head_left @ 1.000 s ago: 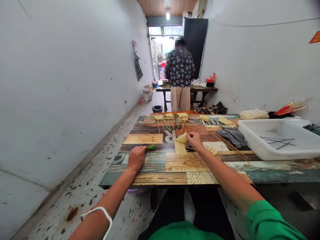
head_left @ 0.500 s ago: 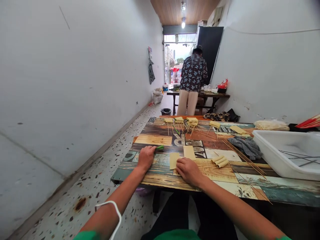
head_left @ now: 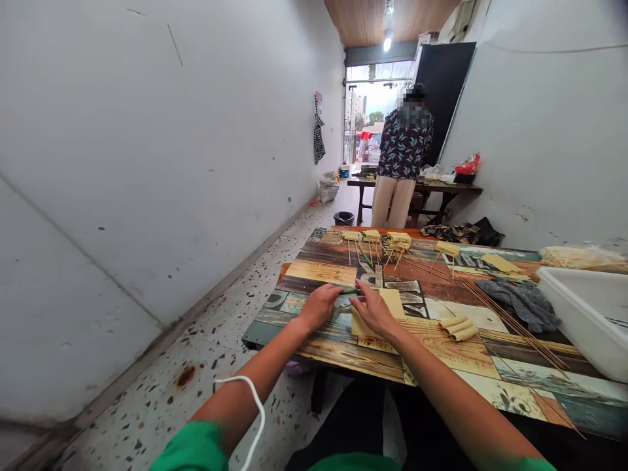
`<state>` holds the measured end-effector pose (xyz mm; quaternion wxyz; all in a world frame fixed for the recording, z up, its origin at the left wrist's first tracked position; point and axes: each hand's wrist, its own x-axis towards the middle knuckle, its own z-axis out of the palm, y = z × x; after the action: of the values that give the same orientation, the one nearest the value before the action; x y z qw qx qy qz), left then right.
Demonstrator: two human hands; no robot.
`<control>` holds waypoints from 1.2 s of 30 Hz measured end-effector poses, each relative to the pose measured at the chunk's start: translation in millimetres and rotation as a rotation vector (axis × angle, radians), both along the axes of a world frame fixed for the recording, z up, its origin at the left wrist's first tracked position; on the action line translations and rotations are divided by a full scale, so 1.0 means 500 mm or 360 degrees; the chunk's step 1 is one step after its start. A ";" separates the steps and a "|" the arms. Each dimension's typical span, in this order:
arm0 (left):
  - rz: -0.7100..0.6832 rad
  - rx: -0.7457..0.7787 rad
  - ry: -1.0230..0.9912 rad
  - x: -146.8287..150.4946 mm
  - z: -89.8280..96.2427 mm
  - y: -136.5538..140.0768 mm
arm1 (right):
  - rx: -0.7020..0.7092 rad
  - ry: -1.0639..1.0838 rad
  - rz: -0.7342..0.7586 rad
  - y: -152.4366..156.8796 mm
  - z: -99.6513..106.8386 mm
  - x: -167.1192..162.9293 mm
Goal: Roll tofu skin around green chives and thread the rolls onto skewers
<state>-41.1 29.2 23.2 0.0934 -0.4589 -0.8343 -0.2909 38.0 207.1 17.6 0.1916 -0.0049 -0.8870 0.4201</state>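
Note:
My left hand (head_left: 320, 307) is closed on a small bunch of green stalks (head_left: 349, 292) above the near part of the table. My right hand (head_left: 373, 311) is at the other end of the bunch, thumb and forefinger apart around its tip. Partly hidden under my right hand lies a thin yellow sheet, like tofu skin (head_left: 360, 326). Another yellow sheet (head_left: 394, 301) shows just behind it. To the right, several rolled sheets (head_left: 458, 327) lie side by side, with a stick tip poking out.
Skewered yellow rolls (head_left: 398, 240) line the table's far side. Loose wooden skewers (head_left: 515, 320), a grey cloth (head_left: 520, 302) and a white plastic tub (head_left: 579, 320) are on the right. Beyond, a person (head_left: 405, 144) stands at another table (head_left: 461, 188). A black bin (head_left: 343, 218) sits on the floor.
My left hand has brought the green stalks to the right, over the yellow sheet's edge. My right hand has lifted off the sheet and met the bunch. The view has turned left.

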 end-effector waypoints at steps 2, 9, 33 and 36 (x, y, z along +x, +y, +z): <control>0.0044 -0.0018 0.0002 0.003 0.006 0.009 | -0.0152 -0.0033 -0.0082 -0.005 -0.007 -0.017; 0.0211 -0.0311 -0.0025 -0.005 0.015 0.022 | -0.0219 -0.0134 -0.0081 0.020 -0.013 -0.055; 0.0157 -0.0466 -0.0082 -0.024 0.029 0.040 | 0.0228 -0.0166 0.0081 0.021 0.005 -0.067; 0.0082 -0.0443 -0.0078 -0.030 0.029 0.043 | 0.0989 -0.0083 0.0076 0.014 0.031 -0.045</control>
<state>-56.3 50.5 37.9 0.0160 -0.4387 -0.8800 -0.1811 15.6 214.1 33.2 0.1511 0.0641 -0.9775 0.1328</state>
